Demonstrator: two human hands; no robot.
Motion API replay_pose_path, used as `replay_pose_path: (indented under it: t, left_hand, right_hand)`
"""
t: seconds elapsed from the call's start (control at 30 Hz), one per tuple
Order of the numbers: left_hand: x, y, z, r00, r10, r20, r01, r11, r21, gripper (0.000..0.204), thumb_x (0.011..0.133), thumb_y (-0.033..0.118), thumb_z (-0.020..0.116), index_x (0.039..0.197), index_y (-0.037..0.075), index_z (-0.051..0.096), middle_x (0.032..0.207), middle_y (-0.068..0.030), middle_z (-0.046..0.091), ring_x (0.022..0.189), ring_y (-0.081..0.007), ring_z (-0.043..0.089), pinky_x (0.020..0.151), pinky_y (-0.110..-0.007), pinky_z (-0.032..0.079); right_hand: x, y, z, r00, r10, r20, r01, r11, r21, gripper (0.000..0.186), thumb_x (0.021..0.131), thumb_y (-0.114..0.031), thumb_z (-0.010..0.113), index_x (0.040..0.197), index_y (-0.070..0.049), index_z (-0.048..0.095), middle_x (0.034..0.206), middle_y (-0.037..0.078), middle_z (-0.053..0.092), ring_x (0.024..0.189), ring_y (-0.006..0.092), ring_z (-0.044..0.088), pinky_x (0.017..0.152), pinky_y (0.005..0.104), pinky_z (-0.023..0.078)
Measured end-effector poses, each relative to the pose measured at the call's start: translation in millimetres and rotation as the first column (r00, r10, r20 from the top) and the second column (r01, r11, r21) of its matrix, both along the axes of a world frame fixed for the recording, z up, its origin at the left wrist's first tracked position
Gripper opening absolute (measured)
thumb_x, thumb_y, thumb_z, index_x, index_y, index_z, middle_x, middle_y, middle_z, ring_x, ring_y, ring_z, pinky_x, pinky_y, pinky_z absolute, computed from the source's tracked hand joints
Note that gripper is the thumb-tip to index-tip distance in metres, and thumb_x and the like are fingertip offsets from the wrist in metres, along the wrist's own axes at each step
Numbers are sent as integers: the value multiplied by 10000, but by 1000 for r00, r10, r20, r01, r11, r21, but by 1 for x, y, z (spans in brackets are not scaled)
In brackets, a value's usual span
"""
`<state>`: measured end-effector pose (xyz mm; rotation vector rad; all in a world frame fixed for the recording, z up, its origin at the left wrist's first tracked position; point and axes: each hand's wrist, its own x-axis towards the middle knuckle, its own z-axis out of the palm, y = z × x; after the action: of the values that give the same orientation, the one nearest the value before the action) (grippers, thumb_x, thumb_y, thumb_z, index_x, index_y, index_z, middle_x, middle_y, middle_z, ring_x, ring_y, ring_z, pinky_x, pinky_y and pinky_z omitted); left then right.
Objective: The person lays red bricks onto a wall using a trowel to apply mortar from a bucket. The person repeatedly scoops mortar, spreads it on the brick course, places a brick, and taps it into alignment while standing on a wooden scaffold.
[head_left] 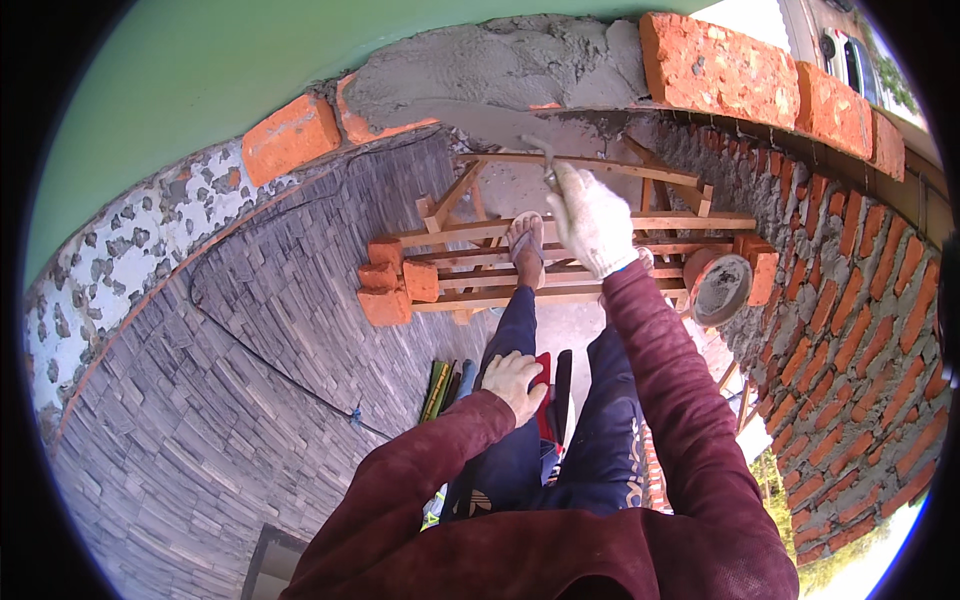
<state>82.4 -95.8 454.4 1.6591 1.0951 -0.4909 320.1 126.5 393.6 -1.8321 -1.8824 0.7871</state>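
My right hand [592, 215], in a pale work glove, is closed round the handle of a trowel [541, 147]. Its curved metal neck shows in front of the fingers, and the mortar-coated blade lies at the near edge of the mortar bed [500, 65] on top of the wall. Bare orange brick shows at that bed's left end, and a laid brick [722, 68] borders it on the right. My left hand [513, 385], also gloved, rests on my left thigh with its fingers stretched out and nothing in it.
Below me is a wooden scaffold [480, 232], with my sandaled feet on its planks. A bucket of mortar [718, 287] stands at its right end, loose bricks [383, 280] at its left. Grey stone cladding [250, 330] rises on the left, a rough brick wall [860, 330] on the right.
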Motion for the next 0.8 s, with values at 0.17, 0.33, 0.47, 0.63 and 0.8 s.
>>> replay_pose_path:
  t: [0.17, 0.33, 0.47, 0.63, 0.8]
  left_hand:
    - [3, 7, 4, 999, -33, -14, 32, 999, -31, 450, 967, 379, 690, 1312, 91, 701, 1456, -134, 630, 1428, -363, 510, 1218, -583, 359]
    - [10, 10, 0, 991, -122, -61, 120, 992, -34, 457, 983, 377, 673, 1343, 97, 692, 1497, -129, 605, 1473, -369, 481, 1257, -563, 321]
    - [23, 12, -1, 990, -141, -18, 142, 989, 43, 414, 953, 331, 709, 1277, 74, 724, 1415, -166, 666, 1406, -400, 536, 1196, -534, 395]
    - [38, 12, -1, 967, -251, -44, 253, 967, 39, 403, 937, 297, 736, 1262, 58, 731, 1421, -198, 659, 1392, -435, 540, 1186, -539, 408]
    - [52, 26, -2, 919, -387, -76, 389, 921, 8, 419, 923, 294, 751, 1269, 58, 726, 1423, -201, 658, 1395, -436, 540, 1189, -535, 409]
  right_hand:
    - [72, -10, -24, 999, -48, -25, 50, 996, 79, 367, 987, -229, 707, 1313, -74, 637, 1057, 141, 726, 913, 352, 737, 778, 441, 596]
    - [148, -68, -45, 966, -237, -104, 238, 971, -4, 323, 1015, -232, 669, 1276, -43, 677, 1126, 196, 746, 1001, 404, 743, 863, 447, 604]
    - [183, -199, -39, 896, -444, -25, 434, 884, -176, 432, 964, -305, 716, 1303, -39, 683, 1175, 203, 757, 1059, 402, 747, 926, 462, 593]
    - [243, -353, 14, 770, -498, 398, 638, 601, -482, 370, 963, -293, 692, 1252, -73, 623, 1082, 235, 739, 1014, 438, 731, 871, 537, 582]
    - [345, -447, -46, 610, -298, 734, 790, 306, -531, 265, 982, -149, 588, 1225, -45, 602, 1026, 237, 751, 976, 429, 757, 820, 546, 603]
